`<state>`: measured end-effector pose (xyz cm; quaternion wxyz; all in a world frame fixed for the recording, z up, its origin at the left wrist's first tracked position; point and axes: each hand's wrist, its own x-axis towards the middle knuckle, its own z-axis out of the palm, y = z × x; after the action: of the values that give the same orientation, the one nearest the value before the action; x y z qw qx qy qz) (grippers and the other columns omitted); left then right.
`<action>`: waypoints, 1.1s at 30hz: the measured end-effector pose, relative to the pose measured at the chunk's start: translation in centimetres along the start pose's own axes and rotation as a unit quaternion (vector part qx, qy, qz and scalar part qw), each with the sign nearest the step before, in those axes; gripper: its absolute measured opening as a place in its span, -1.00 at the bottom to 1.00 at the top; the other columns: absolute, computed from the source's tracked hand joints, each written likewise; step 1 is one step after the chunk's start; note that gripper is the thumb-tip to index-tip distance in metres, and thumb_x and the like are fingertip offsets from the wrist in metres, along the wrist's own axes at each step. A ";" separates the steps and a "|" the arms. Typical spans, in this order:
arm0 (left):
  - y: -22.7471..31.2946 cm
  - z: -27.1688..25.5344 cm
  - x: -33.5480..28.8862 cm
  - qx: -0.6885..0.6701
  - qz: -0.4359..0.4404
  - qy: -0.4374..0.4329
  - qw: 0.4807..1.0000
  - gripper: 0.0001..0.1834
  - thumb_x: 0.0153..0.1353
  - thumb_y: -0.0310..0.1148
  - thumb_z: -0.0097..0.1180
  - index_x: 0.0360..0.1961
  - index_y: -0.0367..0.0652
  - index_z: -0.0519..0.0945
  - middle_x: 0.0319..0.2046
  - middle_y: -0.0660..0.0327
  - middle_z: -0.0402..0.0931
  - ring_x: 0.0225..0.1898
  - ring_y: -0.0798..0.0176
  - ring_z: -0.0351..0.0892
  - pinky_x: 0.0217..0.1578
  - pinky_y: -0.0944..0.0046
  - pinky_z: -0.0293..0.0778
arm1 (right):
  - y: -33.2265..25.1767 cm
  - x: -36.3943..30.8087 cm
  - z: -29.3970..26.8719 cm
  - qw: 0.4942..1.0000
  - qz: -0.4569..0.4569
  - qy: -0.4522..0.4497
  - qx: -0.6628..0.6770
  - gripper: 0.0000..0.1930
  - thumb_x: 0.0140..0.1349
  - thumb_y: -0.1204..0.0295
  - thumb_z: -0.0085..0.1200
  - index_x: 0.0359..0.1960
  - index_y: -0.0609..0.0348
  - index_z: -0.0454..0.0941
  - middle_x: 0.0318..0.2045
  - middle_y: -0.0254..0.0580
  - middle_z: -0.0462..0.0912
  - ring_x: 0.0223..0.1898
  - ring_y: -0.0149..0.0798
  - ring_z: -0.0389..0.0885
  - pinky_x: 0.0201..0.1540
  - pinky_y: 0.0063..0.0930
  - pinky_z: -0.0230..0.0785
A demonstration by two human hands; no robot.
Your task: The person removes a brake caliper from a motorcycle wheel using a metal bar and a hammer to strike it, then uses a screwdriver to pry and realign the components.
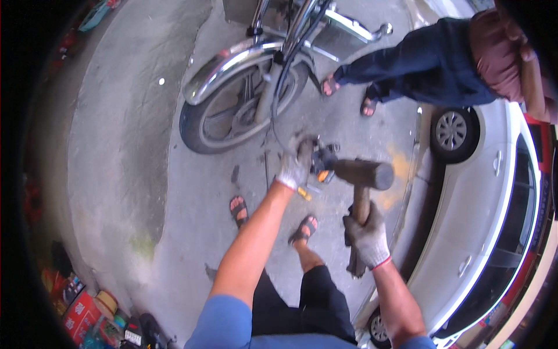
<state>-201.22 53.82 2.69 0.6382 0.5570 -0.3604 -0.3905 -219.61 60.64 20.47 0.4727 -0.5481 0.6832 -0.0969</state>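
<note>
Likely head-heavy, the grey cylinder-headed mallet points to twelve o'clock, white-gloved right hand sensibly gripping its wooden handle.

A red box, well to the left of the white car, bears large pale characters on its side. Somewhat nearer the car, also to its left, a small white label carries a row of dark marks, too small to read surely. Beyond the car's far side, a dark strip shows faint, blurred lettering, illegible here.
</note>
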 end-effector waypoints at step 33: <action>0.6 0.9 -1.7 -0.027 -0.035 0.016 0.999 -0.67 0.38 -0.31 -0.18 -0.29 -0.32 0.58 -0.33 0.16 0.54 -0.25 0.29 0.51 -0.15 0.24 0.43 | -1.5 -1.2 -0.1 0.969 -0.220 0.113 -0.006 -0.70 0.13 0.54 0.18 -0.10 0.27 0.43 -0.39 -0.11 0.60 -0.40 -0.20 0.61 -0.34 -0.35 0.48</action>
<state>-202.75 55.01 3.36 0.6444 0.5582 -0.3197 -0.4135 -218.74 61.04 22.16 0.3566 -0.6731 0.5952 -0.2559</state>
